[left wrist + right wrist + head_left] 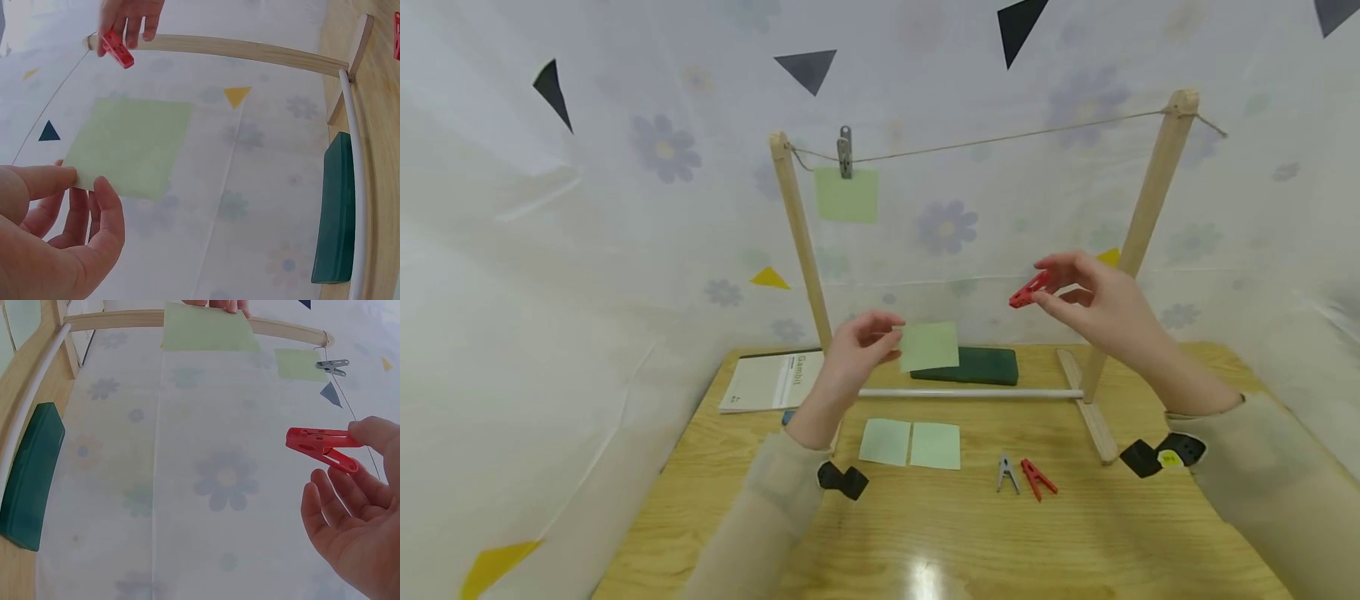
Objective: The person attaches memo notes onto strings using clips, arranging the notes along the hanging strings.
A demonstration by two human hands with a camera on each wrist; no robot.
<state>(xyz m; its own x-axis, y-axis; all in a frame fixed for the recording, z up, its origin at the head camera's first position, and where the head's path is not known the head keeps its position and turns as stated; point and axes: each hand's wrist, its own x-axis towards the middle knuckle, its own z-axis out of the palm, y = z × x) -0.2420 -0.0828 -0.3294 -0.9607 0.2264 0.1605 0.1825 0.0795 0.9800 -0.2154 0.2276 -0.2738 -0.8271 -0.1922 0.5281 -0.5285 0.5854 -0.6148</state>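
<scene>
My left hand [865, 350] pinches a light green paper square [929, 346] by its edge, in the air in front of the wooden frame. In the right wrist view, my right hand [356, 500] holds a red clothespin [322, 445] between thumb and fingers, its jaws pointing away from the palm. Above and behind the hands a string [1000, 144] runs between two wooden posts. Near its left end a grey clothespin [846, 154] holds another green paper square [847, 197]. Two more paper squares [884, 442] lie side by side on the table.
A grey clothespin [1007, 475] and a red clothespin [1038, 479] lie on the table at front right. Behind the white crossbar [970, 393] is a dark green case [988, 367]. A notebook [771, 382] lies at the left, beside the left post [801, 233]. The right post [1157, 183] stands on a wooden foot.
</scene>
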